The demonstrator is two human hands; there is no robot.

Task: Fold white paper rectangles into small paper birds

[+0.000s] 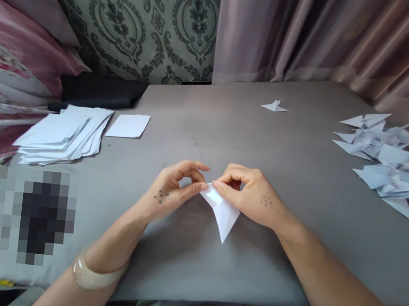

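A partly folded sheet of white paper [225,217] is held up over the grey tabletop, its long point hanging down toward me. My left hand [174,184] pinches the paper's upper left edge between thumb and a bent finger, while another finger stretches above. On the upper right side, my right hand [247,191] grips the paper with its thumb on top and the fingers curled beneath. Both thumbs nearly meet at the top edge. The parts of the paper behind the right fingers are hidden.
A thick stack of white sheets [64,133] lies at left, beside a smaller square pile [129,125]. Folded paper pieces [394,158] are heaped at right, and a single folded piece [275,106] sits far back. Black folded material [101,91] lies at the back left. Curtains [264,32] border the table [200,123].
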